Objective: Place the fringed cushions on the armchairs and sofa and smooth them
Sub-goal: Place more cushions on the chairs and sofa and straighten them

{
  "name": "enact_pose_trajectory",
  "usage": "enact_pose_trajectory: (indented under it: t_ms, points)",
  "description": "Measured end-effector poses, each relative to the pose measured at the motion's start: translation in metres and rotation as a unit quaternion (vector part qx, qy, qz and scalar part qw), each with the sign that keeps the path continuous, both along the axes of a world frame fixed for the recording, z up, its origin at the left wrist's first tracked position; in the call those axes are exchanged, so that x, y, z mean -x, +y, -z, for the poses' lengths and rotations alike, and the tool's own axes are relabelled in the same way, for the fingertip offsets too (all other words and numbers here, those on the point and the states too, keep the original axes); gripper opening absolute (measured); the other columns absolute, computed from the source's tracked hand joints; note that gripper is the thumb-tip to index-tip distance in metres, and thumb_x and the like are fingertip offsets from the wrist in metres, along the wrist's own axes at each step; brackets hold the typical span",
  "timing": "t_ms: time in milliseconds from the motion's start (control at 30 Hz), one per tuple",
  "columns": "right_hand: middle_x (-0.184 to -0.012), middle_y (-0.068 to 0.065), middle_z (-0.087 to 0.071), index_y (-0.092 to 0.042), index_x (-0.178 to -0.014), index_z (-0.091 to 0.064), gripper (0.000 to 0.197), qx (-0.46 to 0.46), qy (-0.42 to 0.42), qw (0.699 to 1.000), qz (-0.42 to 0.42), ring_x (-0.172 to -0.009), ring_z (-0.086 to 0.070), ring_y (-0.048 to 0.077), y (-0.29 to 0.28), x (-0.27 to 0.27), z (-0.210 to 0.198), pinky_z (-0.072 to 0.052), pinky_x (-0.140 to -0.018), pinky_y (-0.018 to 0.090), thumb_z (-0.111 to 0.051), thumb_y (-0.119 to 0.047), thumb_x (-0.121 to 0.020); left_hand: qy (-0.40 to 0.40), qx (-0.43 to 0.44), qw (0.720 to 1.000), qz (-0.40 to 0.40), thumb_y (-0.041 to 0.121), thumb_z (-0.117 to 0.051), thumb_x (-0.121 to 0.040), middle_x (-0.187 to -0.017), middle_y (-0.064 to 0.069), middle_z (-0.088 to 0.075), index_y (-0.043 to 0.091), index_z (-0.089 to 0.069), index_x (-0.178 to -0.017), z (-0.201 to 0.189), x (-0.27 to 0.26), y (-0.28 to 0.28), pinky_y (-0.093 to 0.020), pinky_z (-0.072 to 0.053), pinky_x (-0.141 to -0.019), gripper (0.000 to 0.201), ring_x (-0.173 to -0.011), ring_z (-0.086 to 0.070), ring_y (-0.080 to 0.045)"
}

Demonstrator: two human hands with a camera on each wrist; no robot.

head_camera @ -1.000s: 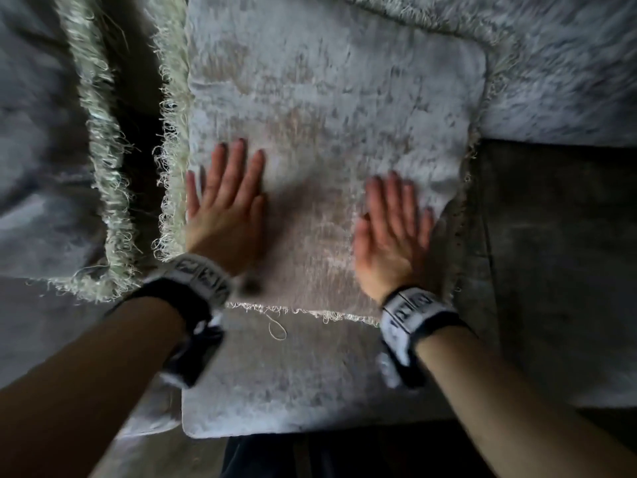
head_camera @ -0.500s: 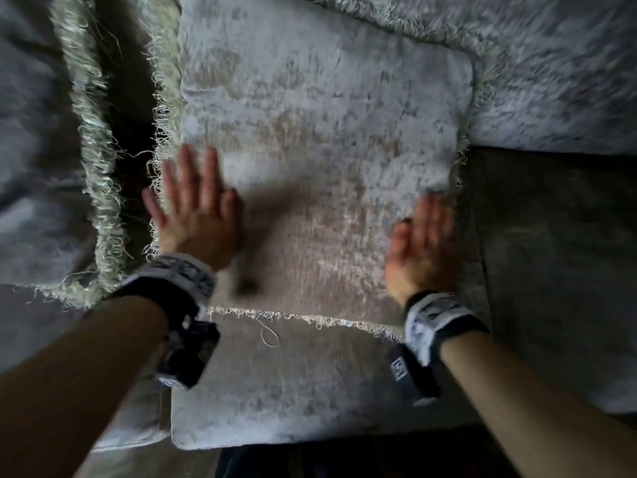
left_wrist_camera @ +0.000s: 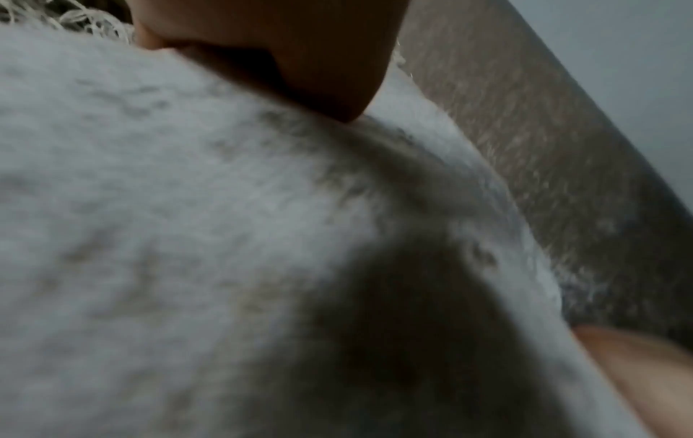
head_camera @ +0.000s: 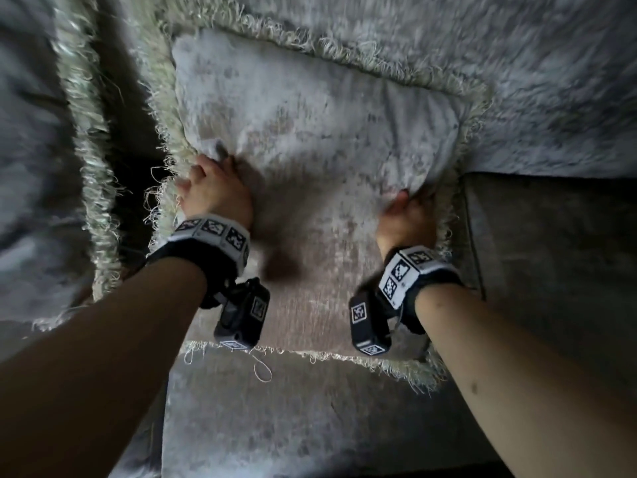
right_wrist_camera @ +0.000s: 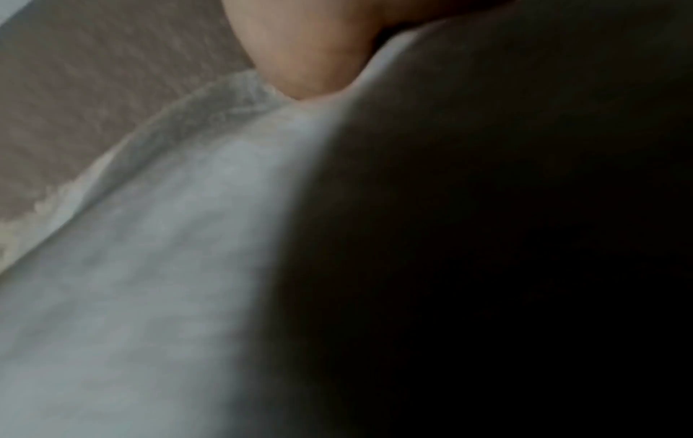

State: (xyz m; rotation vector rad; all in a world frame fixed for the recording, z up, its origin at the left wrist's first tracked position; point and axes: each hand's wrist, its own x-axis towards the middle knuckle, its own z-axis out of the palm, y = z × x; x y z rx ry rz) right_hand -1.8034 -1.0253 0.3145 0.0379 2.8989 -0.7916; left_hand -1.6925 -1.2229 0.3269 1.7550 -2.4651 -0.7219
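Note:
A pale grey cushion (head_camera: pixel 317 132) with a cream fringe leans against the sofa back (head_camera: pixel 534 81), its lower edge on the seat (head_camera: pixel 293 426). My left hand (head_camera: pixel 210 188) grips the cushion's left side, fingers curled into the fabric beside the fringe. My right hand (head_camera: pixel 408 212) grips the right side the same way, bunching the cover. In the left wrist view the cushion fabric (left_wrist_camera: pixel 187 237) fills the picture under my left hand (left_wrist_camera: pixel 300 59). The right wrist view shows the cushion (right_wrist_camera: pixel 131 266) below my right hand (right_wrist_camera: pixel 311 44), with the rest dark.
A second fringed cushion (head_camera: pixel 86 167) stands at the left, with a dark gap between the two. A darker grey seat section (head_camera: pixel 551 270) lies to the right of the cushion. The seat's front edge runs along the bottom of the head view.
Both hands lay flat on the cushion face, slid apart towards its sides, and now curl round the left and right edges, gripping the fabric.

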Motion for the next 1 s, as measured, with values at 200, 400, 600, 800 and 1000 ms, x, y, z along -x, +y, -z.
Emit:
enact_pose_trajectory:
  t_ms: [200,400,600,800,1000]
  points:
    - [-0.107,0.027,-0.065,0.002,-0.118,-0.056,0.046,0.055,-0.009,0.997,0.045,-0.097,-0.063,0.040,-0.002,0.000,-0.038,-0.045,-0.076,0.035,-0.029,-0.033,-0.104,0.037,-0.017,0.998,-0.051,0.032,-0.027,-0.103,-0.126,-0.026,-0.057,0.004,-0.056,-0.123,-0.039,0.001,0.002,-0.045,-0.041,-0.094,0.045,-0.118,-0.051,-0.044]
    - [-0.118,0.018,-0.062,-0.004,-0.131,-0.052,0.037,0.046,-0.081,0.995,-0.033,-0.113,-0.059,0.035,0.017,-0.002,-0.072,-0.046,-0.092,0.039,-0.036,-0.017,-0.100,0.097,-0.015,0.988,-0.115,0.024,-0.034,-0.103,-0.120,-0.030,-0.060,0.003,-0.061,-0.121,-0.094,-0.012,0.029,-0.042,-0.041,-0.092,0.038,-0.113,-0.054,-0.044]
    - [-0.109,0.024,-0.066,-0.012,-0.115,-0.064,0.035,0.067,-0.038,0.997,0.012,-0.099,-0.063,0.037,0.028,0.019,-0.133,-0.046,-0.078,0.034,-0.037,-0.029,-0.102,0.130,0.009,0.980,-0.150,0.017,-0.041,-0.099,-0.118,-0.028,-0.063,0.010,-0.064,-0.122,-0.132,0.007,0.039,-0.040,-0.043,-0.093,0.034,-0.112,-0.056,-0.045]
    - [-0.134,0.014,-0.056,-0.019,-0.144,-0.041,0.042,0.077,-0.071,0.985,-0.137,-0.120,-0.055,0.032,0.048,0.042,-0.159,-0.043,-0.099,0.036,-0.033,-0.026,-0.103,0.143,0.061,0.982,-0.108,0.024,-0.033,-0.102,-0.135,-0.023,-0.054,0.018,-0.051,-0.137,-0.170,0.032,0.055,-0.044,-0.039,-0.101,0.040,-0.119,-0.051,-0.044]
    - [-0.122,0.017,-0.063,-0.011,-0.119,-0.057,0.042,0.088,-0.049,0.977,-0.188,-0.108,-0.060,0.034,0.111,0.087,-0.253,-0.046,-0.089,0.035,-0.024,-0.031,-0.105,0.143,0.075,0.987,-0.014,0.022,-0.032,-0.102,-0.125,-0.027,-0.059,0.007,-0.055,-0.128,-0.240,0.081,0.139,-0.043,-0.045,-0.093,0.038,-0.112,-0.055,-0.043]
